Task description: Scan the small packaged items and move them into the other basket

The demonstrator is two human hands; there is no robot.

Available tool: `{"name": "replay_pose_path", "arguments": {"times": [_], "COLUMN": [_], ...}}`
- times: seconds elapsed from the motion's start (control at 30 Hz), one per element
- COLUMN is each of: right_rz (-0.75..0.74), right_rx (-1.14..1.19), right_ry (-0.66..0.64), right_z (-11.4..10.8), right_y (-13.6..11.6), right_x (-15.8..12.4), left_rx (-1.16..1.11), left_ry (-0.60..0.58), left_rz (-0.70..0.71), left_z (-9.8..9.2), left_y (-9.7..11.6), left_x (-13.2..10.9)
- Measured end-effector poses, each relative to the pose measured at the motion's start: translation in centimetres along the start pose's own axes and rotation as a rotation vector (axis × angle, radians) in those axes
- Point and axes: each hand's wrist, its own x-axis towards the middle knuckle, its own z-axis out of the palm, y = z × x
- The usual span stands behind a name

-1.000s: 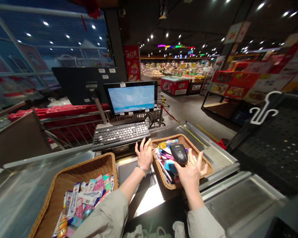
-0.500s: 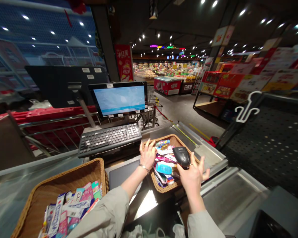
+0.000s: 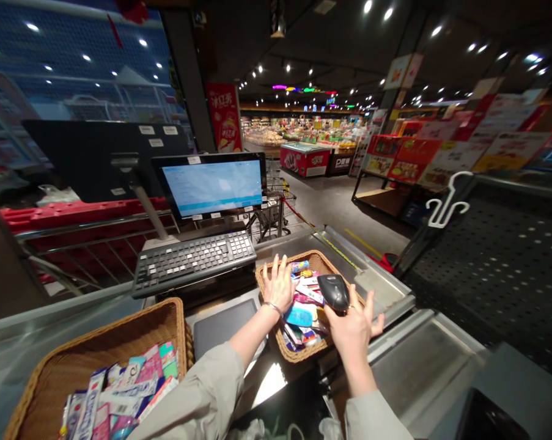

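1. Head view, worn by a person at a checkout counter; 12 o'clock is straight ahead
2. Right hand (image 3: 354,330): closed on a black handheld barcode scanner (image 3: 333,292), with the outer fingers fanned out; hand and scanner are at about 1 o'clock, above a wicker basket (image 3: 298,353) of mixed small packets (image 3: 301,316)
3. Left hand (image 3: 278,284): open, palm down, fingers spread, at about 12 o'clock, by the near corner of that basket; whether it touches the rim cannot be told; a metal bracelet (image 3: 272,307) circles the wrist
4. A second wicker basket (image 3: 120,330) sits at 10 o'clock, lower in frame, full of slim packets and boxes (image 3: 120,391), and neither hand is near it
5. Between the baskets lies a dark flat pad (image 3: 223,324) set in the counter; a black keyboard (image 3: 193,263) is at 11 o'clock, just behind it, under a lit monitor (image 3: 210,184)
6. At 2 to 3 o'clock, a black perforated panel (image 3: 496,263) carries a white plastic hook (image 3: 446,201), beside the steel counter edge (image 3: 386,293)
7. Farther off at 12 o'clock, a shopping cart (image 3: 271,211) and a red chest freezer (image 3: 303,160) stand on the store floor
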Motion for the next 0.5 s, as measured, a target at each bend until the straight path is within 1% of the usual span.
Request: {"name": "replay_pose_path", "arguments": {"times": [0.1,0.23,0.37,0.5], "right_rz": [-0.016,-0.074,-0.130,-0.182], "right_rx": [0.014,0.040,0.102,0.164], "right_ry": [0.004,-0.023,-0.047,-0.093], "right_z": [0.3,0.9,1.8,2.3], "right_y": [-0.4,-1.7,-3.8,-6.7], "right_x": [0.0,-0.2,-0.7,-1.5], "left_rx": [0.015,0.049,0.098,0.163], "left_ry": [-0.002,0.018,0.029,0.040], "left_rz": [-0.023,-0.067,-0.138,-0.233], "left_z": [-0.9,-2.7,-4.8,-6.9], "left_y": [-0.7,-2.0,-4.0,-6.7], "left_x": [-0.2,-0.8,-1.8,-3.7]}}
